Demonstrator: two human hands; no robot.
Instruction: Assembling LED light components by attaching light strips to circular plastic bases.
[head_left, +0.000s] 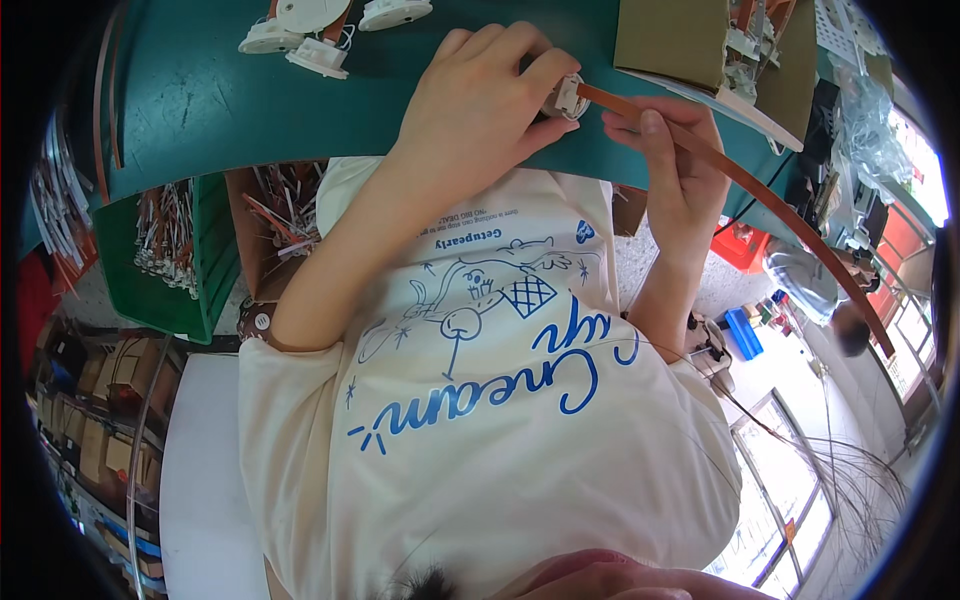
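My left hand is closed round a small white round plastic fitting at the table's near edge, hiding most of it. One end of a long, flat orange-brown strip meets the fitting's right side; how far in it goes I cannot tell. My right hand pinches the strip between thumb and fingers a short way from that end. Beyond the hand the strip's free length curves down to the right. Several similar white round parts lie at the far left of the left hand.
The work happens on a green tabletop. An open cardboard box of white parts stands at right. Below the edge, at left, are a green bin and a cardboard box holding strips. Another person is at far right.
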